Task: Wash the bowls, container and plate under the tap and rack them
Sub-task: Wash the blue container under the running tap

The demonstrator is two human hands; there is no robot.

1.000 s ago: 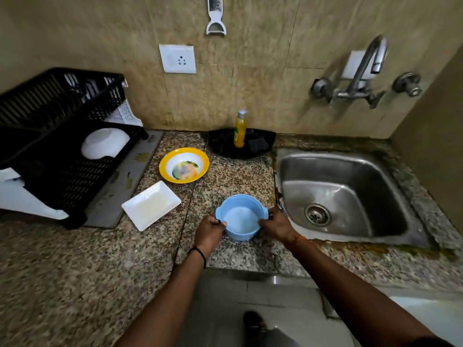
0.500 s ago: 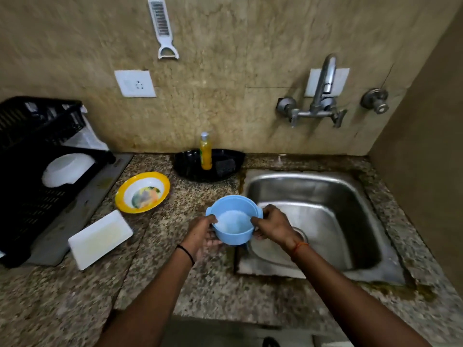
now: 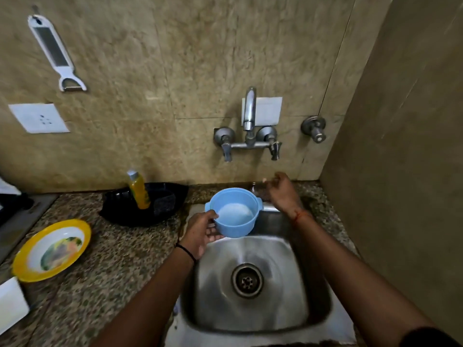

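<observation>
My left hand [image 3: 201, 232] grips the left side of a light blue bowl [image 3: 234, 212] with small side handles, held upright over the far edge of the steel sink [image 3: 253, 291]. My right hand [image 3: 281, 190] is off the bowl, raised to its right below the wall tap [image 3: 249, 123], fingers loosely curled and holding nothing. No water runs from the spout. A yellow-rimmed plate [image 3: 51, 250] lies on the granite counter at the left. A white rectangular container [image 3: 11, 305] shows at the lower left edge.
A black tray [image 3: 144, 205] with a yellow soap bottle [image 3: 139, 190] and a dark sponge sits by the back wall. A grater [image 3: 56, 55] and a socket [image 3: 38, 118] are on the wall. A brown side wall closes in on the right.
The bowl has been carried from the counter edge out over the sink. My right hand has let go of it and risen toward the tap. The rack has left the view.
</observation>
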